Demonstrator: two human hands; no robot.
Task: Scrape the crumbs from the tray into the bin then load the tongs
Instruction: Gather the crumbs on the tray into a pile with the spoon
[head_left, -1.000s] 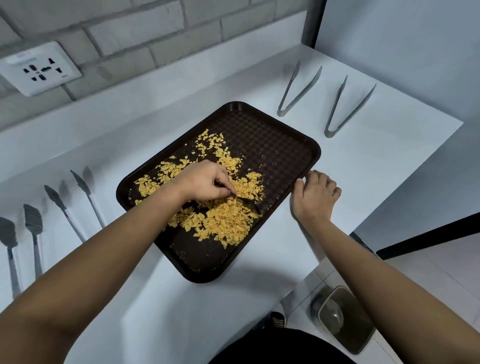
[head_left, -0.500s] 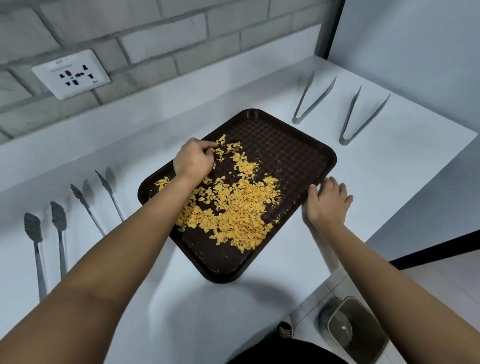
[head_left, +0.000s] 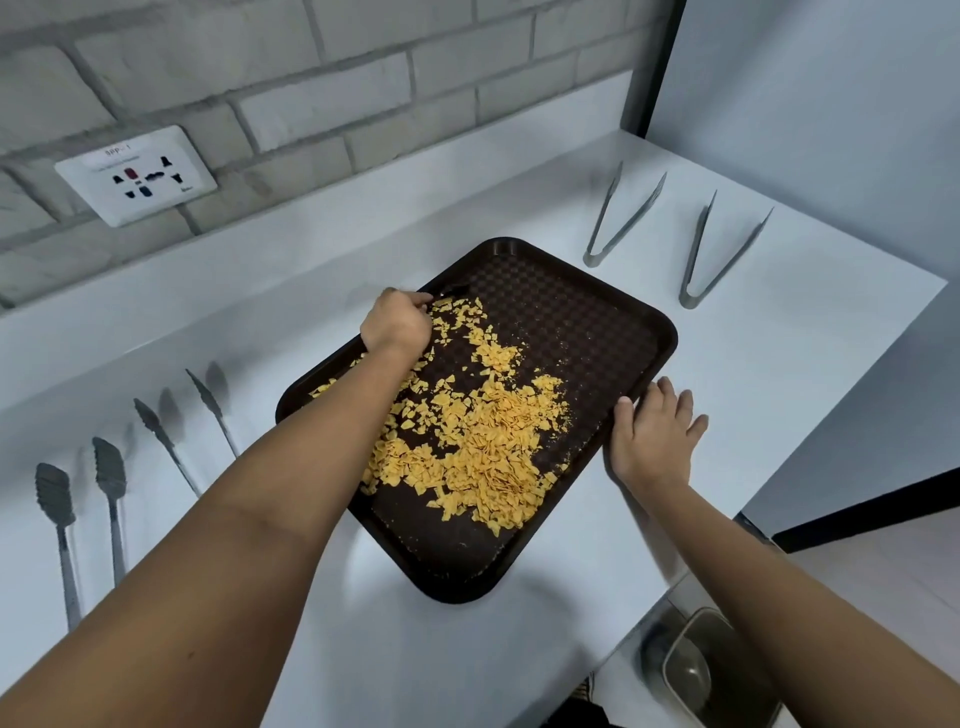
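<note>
A dark brown tray (head_left: 587, 317) lies at an angle on the white counter, with yellow crumbs (head_left: 483, 441) heaped over its middle and left part. My left hand (head_left: 396, 321) is over the tray's far left edge, fingers curled around a small dark scraper (head_left: 453, 292) whose tip shows beyond them. My right hand (head_left: 655, 435) rests on the counter, its fingers against the tray's right rim. Two metal tongs (head_left: 621, 217) (head_left: 719, 254) lie beyond the tray at the right. Two more tongs (head_left: 171, 441) (head_left: 83, 514) lie at the left.
A steel bin (head_left: 706, 670) stands on the floor below the counter's front right corner. A wall socket (head_left: 136, 174) sits on the grey brick wall behind. The counter ends at the right in a drop to the floor.
My left hand has drawn back from the tray's middle to its far left edge, leaving crumbs piled toward the near side. The right hand has stayed at the rim.
</note>
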